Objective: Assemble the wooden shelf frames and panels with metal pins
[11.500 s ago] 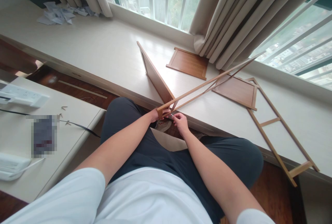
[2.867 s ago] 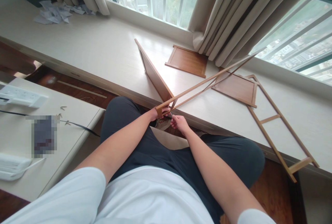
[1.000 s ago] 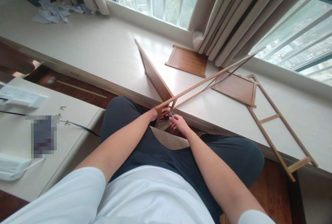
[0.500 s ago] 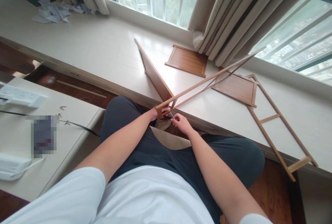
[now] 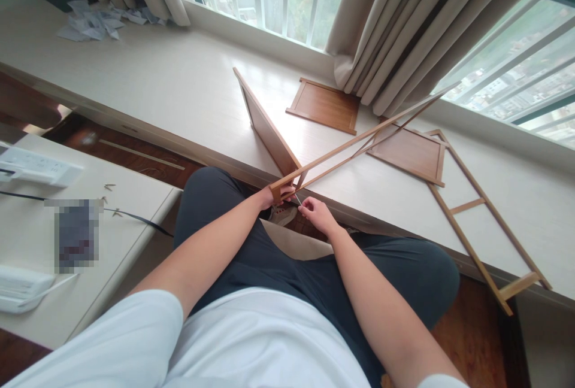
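At the near end of a long wooden frame (image 5: 336, 149), my left hand (image 5: 268, 197) is closed around its corner; some fingers are hidden behind the wood. A wooden panel (image 5: 269, 132) stands on edge against that end, slanting away over the window ledge. My right hand (image 5: 313, 211) pinches a thin metal rod (image 5: 297, 199), perhaps a hex key. The rod's tip points at the frame beside my left fingers; whether it sits in a bolt is too small to tell.
On the white ledge (image 5: 179, 82) lie a wooden panel (image 5: 324, 106), another panel (image 5: 411, 153) and a second ladder-like frame (image 5: 468, 205) overhanging the front edge. Crumpled paper (image 5: 92, 20) is at far left. Small bolts (image 5: 117, 212) and a power strip (image 5: 42, 165) rest on the left table.
My right hand has shifted very slightly, with the metal rod still pinched in it. The frame, the panels and my left hand stay in place.
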Available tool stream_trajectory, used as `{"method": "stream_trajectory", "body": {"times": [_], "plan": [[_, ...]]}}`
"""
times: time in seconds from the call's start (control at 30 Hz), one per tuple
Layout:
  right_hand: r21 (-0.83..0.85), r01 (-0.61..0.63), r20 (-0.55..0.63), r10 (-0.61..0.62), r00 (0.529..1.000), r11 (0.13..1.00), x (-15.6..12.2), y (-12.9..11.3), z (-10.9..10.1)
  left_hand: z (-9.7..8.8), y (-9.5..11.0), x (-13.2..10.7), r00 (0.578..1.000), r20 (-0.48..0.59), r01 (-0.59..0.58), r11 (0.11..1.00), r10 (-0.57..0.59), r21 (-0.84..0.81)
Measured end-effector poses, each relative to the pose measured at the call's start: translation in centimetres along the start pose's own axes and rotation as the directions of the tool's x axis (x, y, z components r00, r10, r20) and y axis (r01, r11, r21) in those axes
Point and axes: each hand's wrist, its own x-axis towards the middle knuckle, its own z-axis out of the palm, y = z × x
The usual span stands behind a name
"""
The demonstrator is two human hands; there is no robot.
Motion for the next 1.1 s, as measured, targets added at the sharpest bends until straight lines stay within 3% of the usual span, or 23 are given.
{"method": "stream_trajectory", "body": {"times": [0.4,1.1], "plan": [[0.039,-0.050,0.007,0.049,0.999,0.998,-0.2,-0.8,-0.3,0.0,0.1,-0.1,1.000,-0.009,0.001,1.000,-0.001,0.003],[0.074,-0.083,0.028,0.082,0.996,0.994,0.5,0.4,0.3,-0.1,-0.3,0.3,1.000,-0.013,0.009,1.000,-0.009,-0.001]]}}
